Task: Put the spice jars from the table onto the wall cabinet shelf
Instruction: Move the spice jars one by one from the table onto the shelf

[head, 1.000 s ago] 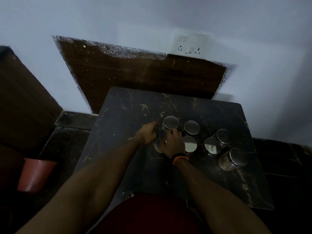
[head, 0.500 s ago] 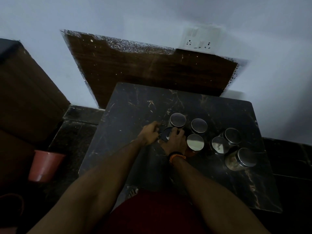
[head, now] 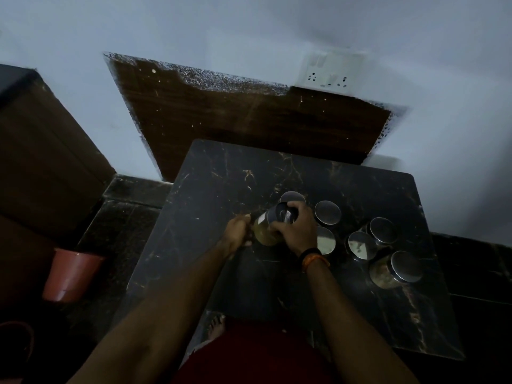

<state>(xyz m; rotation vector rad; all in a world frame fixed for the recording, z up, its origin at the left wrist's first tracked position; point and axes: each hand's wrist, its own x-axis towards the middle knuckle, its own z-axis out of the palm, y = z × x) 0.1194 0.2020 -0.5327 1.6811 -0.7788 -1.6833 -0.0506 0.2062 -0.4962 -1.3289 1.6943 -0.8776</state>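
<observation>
- Spice jar [head: 267, 227], glass with a metal lid, is tilted above the black marble table [head: 210, 195], between both hands.
- Right hand [head: 297, 228] grips its lid end from above.
- Left hand [head: 238, 234] holds its lower side, fingers curled.
- 6 other jars [head: 360, 245] stand just right.

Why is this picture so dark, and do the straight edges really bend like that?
Head view: the room is dimly lit, so the dark marble table and floor lose detail; only the metal lids catch pale reflections. The wide lens bows the wall panel and stretches the forearms. The jar, held by the left hand and right hand, looks slightly soft.
</observation>
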